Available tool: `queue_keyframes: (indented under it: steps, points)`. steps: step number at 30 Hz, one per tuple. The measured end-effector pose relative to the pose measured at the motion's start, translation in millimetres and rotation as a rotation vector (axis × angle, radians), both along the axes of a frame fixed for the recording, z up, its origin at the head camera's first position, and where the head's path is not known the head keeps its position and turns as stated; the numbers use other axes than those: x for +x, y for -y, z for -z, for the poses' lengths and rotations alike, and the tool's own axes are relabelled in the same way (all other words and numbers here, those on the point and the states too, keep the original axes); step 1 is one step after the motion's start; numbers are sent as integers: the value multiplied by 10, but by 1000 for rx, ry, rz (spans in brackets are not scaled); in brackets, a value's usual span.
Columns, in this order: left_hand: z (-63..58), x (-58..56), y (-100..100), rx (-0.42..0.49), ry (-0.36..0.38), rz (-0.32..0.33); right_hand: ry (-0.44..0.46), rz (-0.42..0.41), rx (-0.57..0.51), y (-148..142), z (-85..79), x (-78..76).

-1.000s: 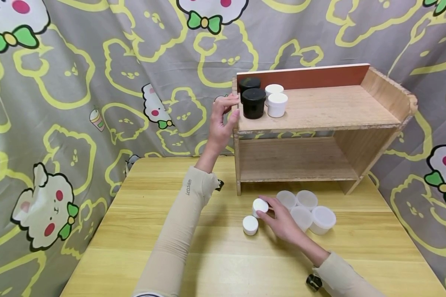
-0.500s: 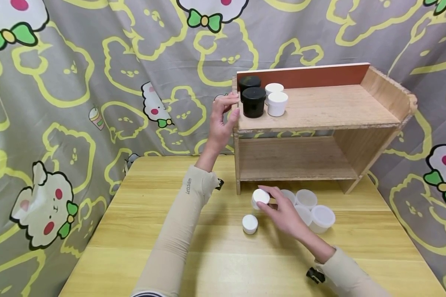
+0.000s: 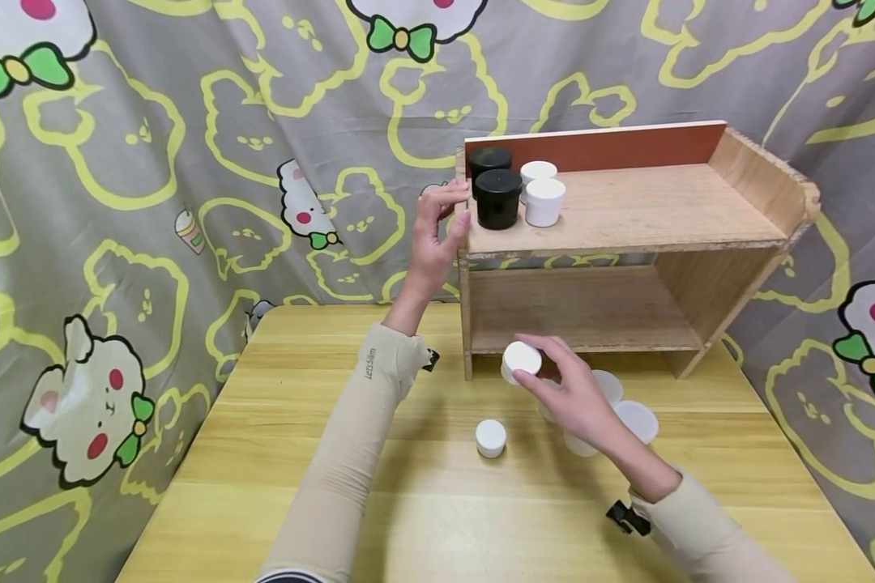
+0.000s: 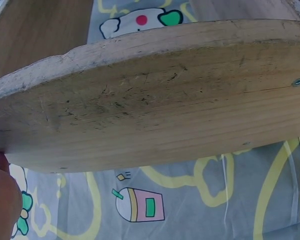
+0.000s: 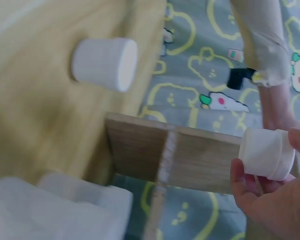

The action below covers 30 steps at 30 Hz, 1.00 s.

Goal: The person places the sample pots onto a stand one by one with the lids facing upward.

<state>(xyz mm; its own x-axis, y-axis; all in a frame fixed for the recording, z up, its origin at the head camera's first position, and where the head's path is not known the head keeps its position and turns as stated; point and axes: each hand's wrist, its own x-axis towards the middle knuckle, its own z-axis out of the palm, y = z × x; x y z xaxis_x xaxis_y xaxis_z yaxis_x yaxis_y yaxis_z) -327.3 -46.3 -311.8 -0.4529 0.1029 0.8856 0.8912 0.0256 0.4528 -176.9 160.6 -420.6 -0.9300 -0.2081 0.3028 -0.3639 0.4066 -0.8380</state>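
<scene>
My right hand [image 3: 572,398] pinches a small white screw-lid jar [image 3: 521,360] between thumb and fingers, raised above the table in front of the lower shelf board. The right wrist view shows this jar [image 5: 264,152] tilted, its ridged lid toward the palm. A matching white jar [image 3: 491,438] stands on the table nearer to me. At the left side panel of a two-tier wooden shelf [image 3: 649,206], my left hand [image 3: 433,235] grips the upper edge, thumb toward the front. In the left wrist view the panel [image 4: 155,107] fills most of the picture, with part of the thumb [image 4: 4,200] at lower left.
Two black jars [image 3: 499,200] and two white jars [image 3: 544,202] stand on the upper board's left end. Several translucent tubs [image 3: 636,421] are grouped on the table [image 3: 277,453], partly behind my right hand. A patterned curtain [image 3: 248,146] hangs behind.
My right hand has lifted the white jar off the table, away from its neighbour, and moved it toward the shelf and slightly right. The left hand stays on the side panel.
</scene>
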Motion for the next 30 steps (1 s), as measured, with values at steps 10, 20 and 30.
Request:
queue_keyframes:
  steps: [10, 20, 30]
  points:
    - [11, 4, 7, -2, -1, -4, -120, 13, -52, -84, -349, -6]
    - [13, 5, 5, -4, 9, -6, -193, 53, -107, -202, -711, -12]
    - [6, -5, -2, 3, -17, -16, -244, 86, -123, -321, -1006, -91]
